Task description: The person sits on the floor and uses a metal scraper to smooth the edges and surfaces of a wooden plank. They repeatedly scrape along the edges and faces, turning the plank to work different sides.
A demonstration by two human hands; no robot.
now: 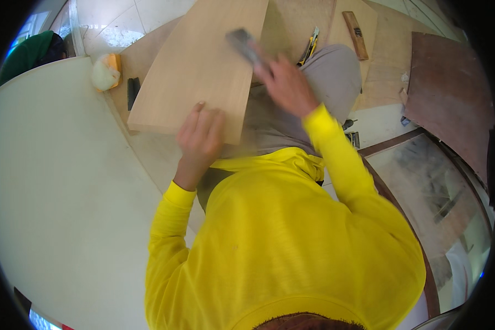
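A light wooden board [198,66] lies slanted across my lap, its near edge by my waist. My left hand [202,129] holds the board at that edge, fingers bent on its top face; the thumb is hidden. Smeared by motion, my right hand [286,82] is closed round a flat, dark grey bar-shaped tool [243,45]. This tool is over the board's right side; its exact kind is too blurred to tell, and I cannot tell whether it touches the wood.
On the right lie a yellow-black utility knife [311,45], a wooden hand plane [355,35] and a brown panel [451,99]. A black block [133,93] and a yellow container with a pale bag [105,72] sit left of the board. A large white panel [55,192] fills the left.
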